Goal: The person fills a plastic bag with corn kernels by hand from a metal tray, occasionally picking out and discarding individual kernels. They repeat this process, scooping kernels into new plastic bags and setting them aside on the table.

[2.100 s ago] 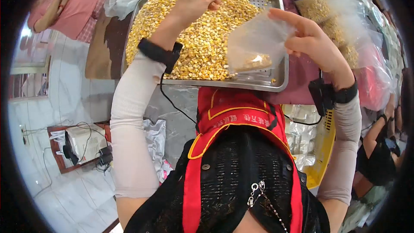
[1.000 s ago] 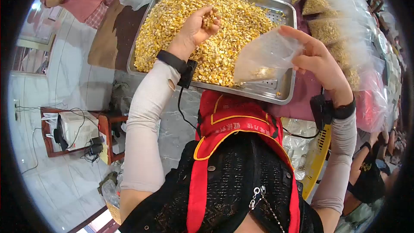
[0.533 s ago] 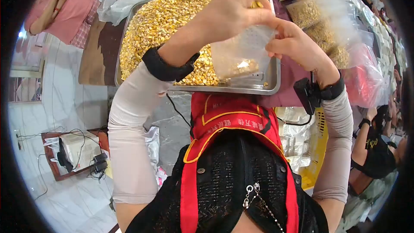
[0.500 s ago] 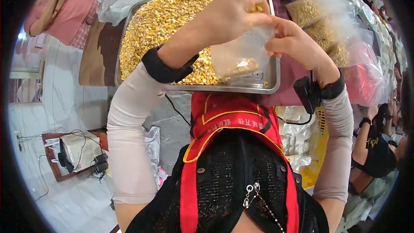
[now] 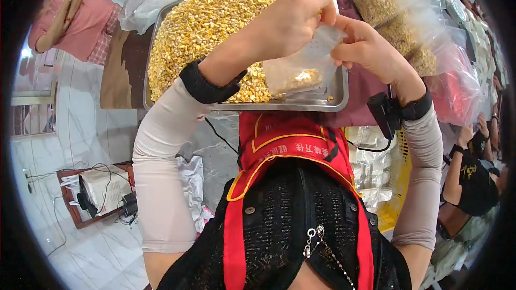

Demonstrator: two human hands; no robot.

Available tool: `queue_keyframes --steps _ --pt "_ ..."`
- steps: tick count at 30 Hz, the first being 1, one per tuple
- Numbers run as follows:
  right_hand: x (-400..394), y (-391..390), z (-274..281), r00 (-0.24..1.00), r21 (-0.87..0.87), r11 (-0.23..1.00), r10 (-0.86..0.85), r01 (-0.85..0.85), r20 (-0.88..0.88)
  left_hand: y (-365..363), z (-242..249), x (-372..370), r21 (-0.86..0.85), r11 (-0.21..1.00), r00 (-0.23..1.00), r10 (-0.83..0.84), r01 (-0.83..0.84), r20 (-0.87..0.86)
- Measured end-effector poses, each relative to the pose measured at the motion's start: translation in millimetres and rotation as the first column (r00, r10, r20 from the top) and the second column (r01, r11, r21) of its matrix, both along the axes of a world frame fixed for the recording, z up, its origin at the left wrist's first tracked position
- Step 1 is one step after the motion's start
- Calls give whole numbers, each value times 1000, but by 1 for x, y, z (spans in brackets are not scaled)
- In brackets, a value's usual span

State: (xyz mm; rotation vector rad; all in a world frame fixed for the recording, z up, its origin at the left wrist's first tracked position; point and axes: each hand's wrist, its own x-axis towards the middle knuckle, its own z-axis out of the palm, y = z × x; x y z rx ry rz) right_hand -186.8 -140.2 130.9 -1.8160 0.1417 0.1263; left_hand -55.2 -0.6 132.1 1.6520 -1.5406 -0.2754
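My right hand [image 5: 361,47] pinches the top edge of a clear plastic bag [image 5: 306,64]. The bag hangs tilted over the right end of a metal tray [image 5: 344,94], with a small heap of pale and yellow bits at its bottom. At the bag's mouth is my left hand [image 5: 290,21], back upward and fingers curled closed. What lies inside those fingers is hidden. Yellow corn-like kernels [image 5: 199,37] are piled over the tray's left and middle; a few loose ones lie at its right end.
Filled clear bags [image 5: 395,27] lie right of the tray beside a pink plastic bag [image 5: 454,94]. Crumpled clear plastic [image 5: 156,5] lies behind it. A yellow crate [image 5: 398,198] holds packets below. A person in pink [image 5: 75,16] stands left; another in black [image 5: 473,182] sits right.
Yellow kernels that showed at my left fingers are out of sight. My left hand has moved slightly, staying at the bag's mouth. My right hand keeps its pinch on the bag.
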Motion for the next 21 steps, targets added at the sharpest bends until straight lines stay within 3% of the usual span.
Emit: queue_keyframes --steps 5,7,8,9,11,13,15,16,18,21 --pt "2 3 2 1000 4 1000 -5 5 3 15 6 6 13 1000 984 -2 0 181" --pt "2 2 2 1000 -25 1000 7 -7 -6 19 5 19 -117 991 998 66 -68 -22" --pt "2 1 2 1000 -56 998 11 -12 -13 22 -3 26 -178 976 949 62 -122 -311" --pt "1 -1 3 1000 -54 998 23 -24 -10 27 -12 40 -177 975 949 73 -133 -308" --pt "-3 -5 3 1000 -96 995 -6 5 -12 47 -34 78 91 968 921 252 -235 -296" --pt "-5 -5 6 1000 -82 997 -3 1 -21 67 -78 116 262 887 918 396 -379 -11" --pt "-8 -3 9 997 -13 997 -74 74 -24 86 -125 138 237 838 851 404 -491 336" --pt "-7 -8 4 997 2 997 -71 71 -20 90 -137 134 235 835 848 410 -497 336" --pt "-6 -9 3 998 27 998 -49 50 -39 93 -156 117 182 903 717 172 -389 676" --pt "-4 -6 5 998 36 999 -27 29 -62 89 -152 61 178 914 716 153 -365 681"
